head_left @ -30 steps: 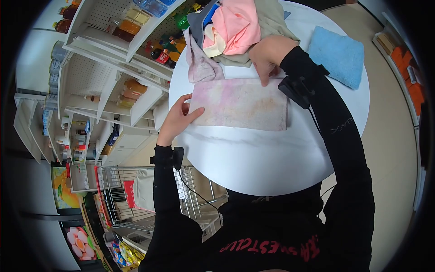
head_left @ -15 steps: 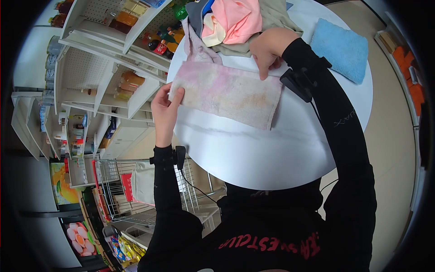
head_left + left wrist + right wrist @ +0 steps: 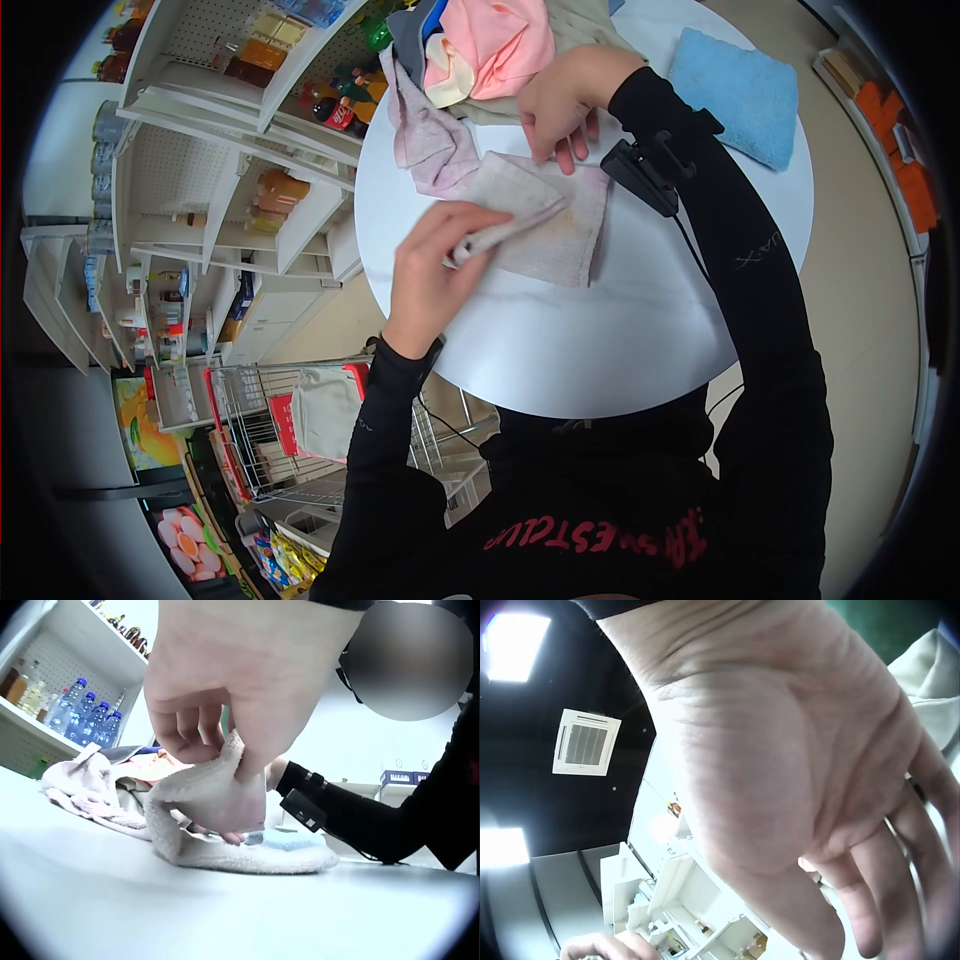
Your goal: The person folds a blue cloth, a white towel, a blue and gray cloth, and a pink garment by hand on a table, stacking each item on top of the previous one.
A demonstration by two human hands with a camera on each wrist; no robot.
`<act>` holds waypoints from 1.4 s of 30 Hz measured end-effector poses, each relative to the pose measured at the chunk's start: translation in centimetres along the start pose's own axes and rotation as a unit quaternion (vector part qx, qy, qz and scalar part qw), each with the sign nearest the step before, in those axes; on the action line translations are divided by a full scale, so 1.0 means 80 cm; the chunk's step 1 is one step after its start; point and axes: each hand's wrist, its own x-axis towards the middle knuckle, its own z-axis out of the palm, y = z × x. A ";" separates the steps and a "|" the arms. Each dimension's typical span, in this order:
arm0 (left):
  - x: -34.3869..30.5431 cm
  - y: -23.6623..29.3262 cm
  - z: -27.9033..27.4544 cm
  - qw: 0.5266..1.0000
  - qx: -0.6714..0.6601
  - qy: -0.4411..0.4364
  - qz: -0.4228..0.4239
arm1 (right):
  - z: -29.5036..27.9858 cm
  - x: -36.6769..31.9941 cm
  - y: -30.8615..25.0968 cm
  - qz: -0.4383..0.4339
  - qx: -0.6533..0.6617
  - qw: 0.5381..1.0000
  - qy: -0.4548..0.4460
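A whitish, faintly stained towel (image 3: 560,250) lies on the round white table (image 3: 560,370), one side lifted and bent over toward its middle. My left hand (image 3: 435,270) pinches that raised edge between thumb and fingers. In the left wrist view the towel (image 3: 247,856) curves up from the table in a loop to the pinching hand (image 3: 232,682). At the towel's far edge, the fingers of my right hand (image 3: 565,105) point down with the fingertips right at the cloth. The right wrist view shows that palm (image 3: 780,757) with fairly straight, slightly spread fingers.
Beyond the towel is a heap with a pink cloth (image 3: 495,45), and a second pale towel (image 3: 430,150) hangs out of it. A folded blue towel (image 3: 735,95) lies at the right. Bottle shelves (image 3: 165,170) and a shopping cart (image 3: 260,420) stand to the left.
My left hand has lifted the towel's left edge and carried it rightward over the rest of the towel. My right hand stays at the far edge, its fingers spread more.
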 end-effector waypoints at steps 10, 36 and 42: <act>0.023 0.062 0.029 0.984 -0.117 -0.084 -0.104 | -0.007 0.000 0.002 -0.007 0.079 0.997 0.005; -0.004 0.019 0.019 0.992 -0.048 -0.118 -0.003 | 0.004 -0.020 -0.012 -0.025 -0.021 0.999 0.035; -0.016 -0.013 0.034 0.984 -0.011 0.000 -0.177 | 0.012 0.016 -0.015 -0.096 -0.065 0.992 -0.055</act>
